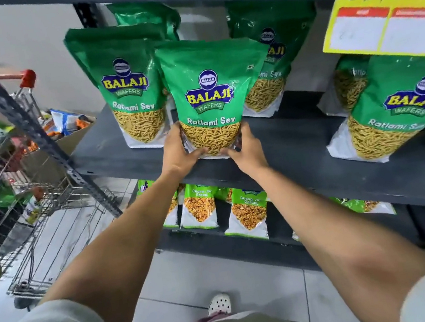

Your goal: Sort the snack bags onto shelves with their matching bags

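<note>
We hold one green bag [206, 98] upright at the front edge of the dark shelf [300, 147], its base at or just above the board — we cannot tell which; our left hand [181, 153] clasps the lower left corner and our right hand [245, 146] the lower right, both closed on the bag so it stands label-out; it goes here because the bags [129, 90] around it carry the same print — a match; the cart [3, 192] to our left holds mixed packets, so much sorting likely remains; the lower shelf's bags [249, 210] are another kind.
</note>
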A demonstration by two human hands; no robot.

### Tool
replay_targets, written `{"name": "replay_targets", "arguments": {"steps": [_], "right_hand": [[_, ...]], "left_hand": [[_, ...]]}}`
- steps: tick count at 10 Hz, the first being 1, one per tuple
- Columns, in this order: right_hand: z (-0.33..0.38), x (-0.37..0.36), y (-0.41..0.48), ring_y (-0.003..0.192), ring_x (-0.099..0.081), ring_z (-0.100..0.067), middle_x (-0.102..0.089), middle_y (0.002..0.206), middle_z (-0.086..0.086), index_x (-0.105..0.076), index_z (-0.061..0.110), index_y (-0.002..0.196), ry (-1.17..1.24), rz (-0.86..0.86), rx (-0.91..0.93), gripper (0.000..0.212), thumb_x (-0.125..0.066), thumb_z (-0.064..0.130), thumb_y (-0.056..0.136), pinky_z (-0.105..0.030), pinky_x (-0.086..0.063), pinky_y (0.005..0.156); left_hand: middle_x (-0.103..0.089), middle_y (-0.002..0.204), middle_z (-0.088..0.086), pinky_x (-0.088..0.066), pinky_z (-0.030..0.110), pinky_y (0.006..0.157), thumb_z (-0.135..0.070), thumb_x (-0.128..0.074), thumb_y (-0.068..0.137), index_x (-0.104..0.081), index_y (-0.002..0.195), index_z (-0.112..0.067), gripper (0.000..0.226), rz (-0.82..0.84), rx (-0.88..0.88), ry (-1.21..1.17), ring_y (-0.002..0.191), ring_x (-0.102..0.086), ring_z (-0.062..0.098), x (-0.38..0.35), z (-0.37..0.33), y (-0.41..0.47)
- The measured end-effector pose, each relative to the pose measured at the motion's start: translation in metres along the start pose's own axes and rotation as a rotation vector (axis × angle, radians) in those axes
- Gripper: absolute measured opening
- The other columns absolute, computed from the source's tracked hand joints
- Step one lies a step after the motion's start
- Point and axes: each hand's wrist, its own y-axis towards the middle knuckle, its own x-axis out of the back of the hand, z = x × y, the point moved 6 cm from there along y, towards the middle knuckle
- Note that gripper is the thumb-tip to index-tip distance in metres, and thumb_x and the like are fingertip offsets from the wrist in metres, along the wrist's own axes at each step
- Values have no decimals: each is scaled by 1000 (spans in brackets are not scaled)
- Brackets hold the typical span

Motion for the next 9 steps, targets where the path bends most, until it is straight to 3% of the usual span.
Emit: {"name": "replay_targets", "arguments": {"steps": [1, 4, 6, 8, 9], "right_hand": [[-8, 38, 0, 114, -61, -24, -62, 126, -10, -35, 16, 133, 26, -51, -44, 73, -78, 12, 74, -40, -50, 100], [-42, 109, -19, 109, -62, -24, -63, 122, -12, -36, 10, 128, -57, -106, -134, 66, -77, 12, 76, -31, -48, 92], [-50, 103, -30, 110, -62, -26, -63, 122, -13, -36, 9, 127, -108, -99, -154, 62, -75, 12, 79, -30, -47, 90], [-40, 109, -32, 122, -52, -30, -55, 132, -15, -34, 7, 126, -166, -15, -217, 62, -73, 22, 80, -37, -42, 98], [-27, 125, -41, 118, -55, -32, -57, 128, -18, -41, 4, 124, -119, -107, -232, 59, -70, 35, 83, -42, -46, 97]], "left_hand": [[-61, 124, 7, -46, 42, 103, -25, -91, 62, -45, 123, -11, 77, 0, -31, -32, 119, -56, 23, -27, -29, 5], [-61, 124, 7, -46, 39, 105, -22, -92, 60, -46, 125, -12, 80, 111, -57, -87, 120, -56, 22, -98, -70, -8], [-58, 128, 6, -47, 44, 106, -23, -90, 63, -44, 130, -14, 83, 141, 3, -71, 121, -55, 22, -102, -57, -17], [-44, 138, 11, -36, 38, 111, -22, -83, 74, -33, 140, -11, 84, 221, -27, 47, 131, -44, 27, -96, -70, -25], [-46, 129, 9, -46, 44, 97, -32, -77, 80, -40, 130, -12, 65, 138, -124, 152, 123, -49, 30, -75, -88, -36]]}}
